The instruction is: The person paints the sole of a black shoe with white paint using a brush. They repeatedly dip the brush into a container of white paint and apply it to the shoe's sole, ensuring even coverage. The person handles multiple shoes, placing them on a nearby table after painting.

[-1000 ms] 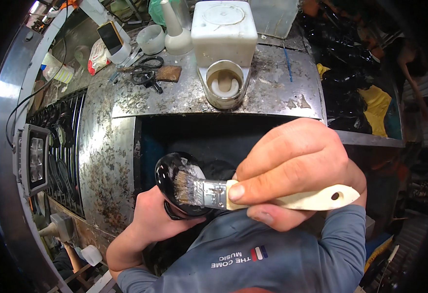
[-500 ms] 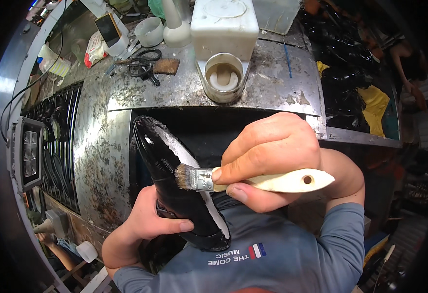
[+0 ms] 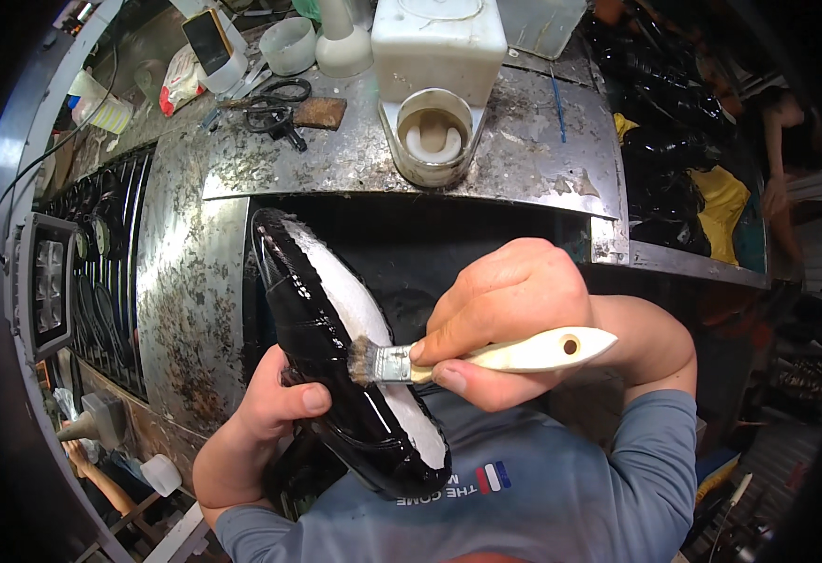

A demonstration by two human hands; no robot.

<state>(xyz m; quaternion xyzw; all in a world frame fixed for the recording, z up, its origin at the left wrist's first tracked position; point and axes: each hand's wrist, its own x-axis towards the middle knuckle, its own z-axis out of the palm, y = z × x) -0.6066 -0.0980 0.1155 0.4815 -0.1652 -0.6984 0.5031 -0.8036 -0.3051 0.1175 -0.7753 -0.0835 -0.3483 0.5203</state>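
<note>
Bristles (image 3: 362,362) touched a shiny, white-bottomed black shoe (image 3: 353,399); the right hand (image 3: 509,319) pinched the smooth, pale brush (image 3: 535,352) and the left hand (image 3: 276,402) gripped the shoe.

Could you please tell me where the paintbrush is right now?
In the head view, the paintbrush is just right of centre in the right hand, its bristles against the black shoe in the left hand.

White lettering (image 3: 458,492) on blue-grey shirt (image 3: 561,488), upside down, seemingly part-hidden
</note>
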